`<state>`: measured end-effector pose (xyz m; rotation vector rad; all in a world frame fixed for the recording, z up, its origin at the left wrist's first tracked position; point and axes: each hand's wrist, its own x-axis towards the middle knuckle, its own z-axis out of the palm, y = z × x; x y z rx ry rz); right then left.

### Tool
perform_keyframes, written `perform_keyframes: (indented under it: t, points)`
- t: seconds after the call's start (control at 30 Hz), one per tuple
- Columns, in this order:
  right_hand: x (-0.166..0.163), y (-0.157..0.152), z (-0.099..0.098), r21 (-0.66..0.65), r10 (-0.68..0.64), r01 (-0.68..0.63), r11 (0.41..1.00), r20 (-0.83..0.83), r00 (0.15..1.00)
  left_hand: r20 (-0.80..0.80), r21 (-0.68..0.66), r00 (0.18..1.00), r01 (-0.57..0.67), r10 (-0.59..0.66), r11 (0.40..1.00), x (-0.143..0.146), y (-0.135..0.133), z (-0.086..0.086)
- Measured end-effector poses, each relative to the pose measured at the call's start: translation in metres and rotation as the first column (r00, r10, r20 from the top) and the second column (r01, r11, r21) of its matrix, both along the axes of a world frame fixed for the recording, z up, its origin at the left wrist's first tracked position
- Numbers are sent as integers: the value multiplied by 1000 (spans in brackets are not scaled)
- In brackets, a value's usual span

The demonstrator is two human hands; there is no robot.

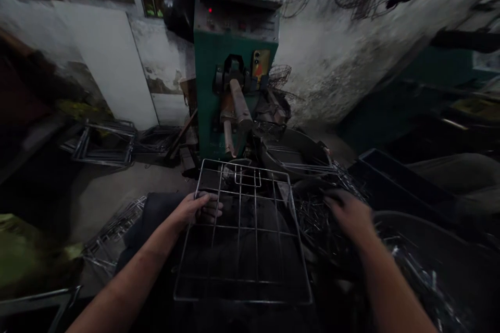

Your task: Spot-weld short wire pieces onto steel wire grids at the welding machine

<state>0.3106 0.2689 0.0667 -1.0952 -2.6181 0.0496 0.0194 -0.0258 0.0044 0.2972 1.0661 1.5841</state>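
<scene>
1. In the head view, the wire grid [257, 228] lay across the middle foreground, above the person's lap and just below the front of the green machine [207, 88]; what bore its near edge could not be told.
2. The left hand [201, 208] had its grip closed on the grid's left side, thumb over the side wire and fingers showing behind the mesh.
3. The right hand [349, 213] was beyond the grid's right side, at a heap of thin metal pieces [312, 213]. It was blurred, so whether its grip was open or held a piece could not be told.
4. On the machine, a thick round bar [239, 101] jutted forward, a phone [260, 65] stood beside it, and a red light [210, 10] glowed near the top.
5. Wire frames [103, 145] lay stacked on the floor, left of the machine.
</scene>
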Motion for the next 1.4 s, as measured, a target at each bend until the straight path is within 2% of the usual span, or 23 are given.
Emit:
perform_keyframes:
  t: [0.1,0.17,0.23,0.3,0.5,0.7,1.17,1.4]
  points:
    - [-90,-22,-8,42,191,-188,981,-95,977,-3,3,1000,-1,1,1000,2,3,-1]
    - [-141,-37,-10,58,323,-320,946,-52,945,3,2,1000,-5,5,1000,2,3,-3]
    - [-173,-49,-12,73,408,-407,910,12,913,13,-2,1000,-17,17,1000,0,2,-5]
    - [-186,-54,-14,96,441,-446,890,71,895,24,-15,999,-27,27,1000,-3,1,-5]
    - [-195,-55,-24,143,478,-497,856,150,865,32,-13,999,-10,11,1000,-9,-1,-4]
    - [-198,-63,-33,163,437,-455,875,137,889,22,3,1000,-5,4,1000,-8,1,-7]
    - [-198,-70,-30,164,389,-405,899,123,913,3,19,1000,-13,13,1000,-5,1,-7]
    - [-199,-69,-33,172,436,-449,877,110,893,-18,32,999,-41,42,999,-4,1,-9]
